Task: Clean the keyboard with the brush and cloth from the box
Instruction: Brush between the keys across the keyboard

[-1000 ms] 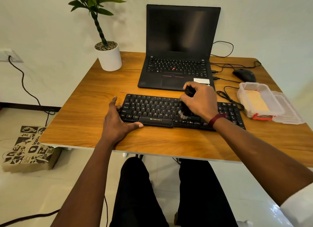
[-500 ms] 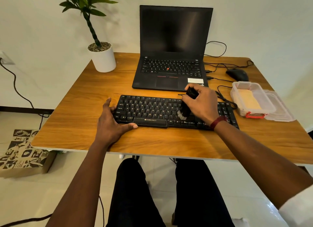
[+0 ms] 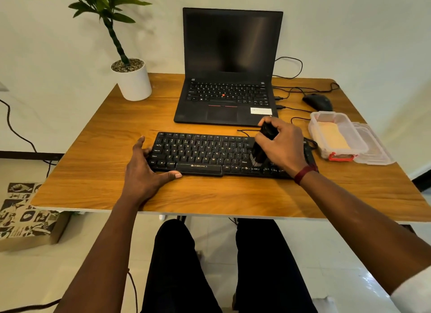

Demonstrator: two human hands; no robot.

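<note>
Wooden desk (image 3: 93, 177): clear plastic box (image 3: 335, 135) at three o'clock holds yellow cloth (image 3: 331, 135). Right hand (image 3: 283, 147) stays clamped on black brush (image 3: 261, 149), now nearer the black keyboard's (image 3: 198, 154) right end; left hand (image 3: 142, 172), fingers spread, braces it.

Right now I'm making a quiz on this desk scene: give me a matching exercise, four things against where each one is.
Things:
1. brush
2. cloth
3. left hand
4. mouse

Places:
A. inside the open plastic box
B. far right on the table, behind the box
C. held upright on the keyboard's right part
D. at the keyboard's left end

Pairs: 1-C, 2-A, 3-D, 4-B
</note>
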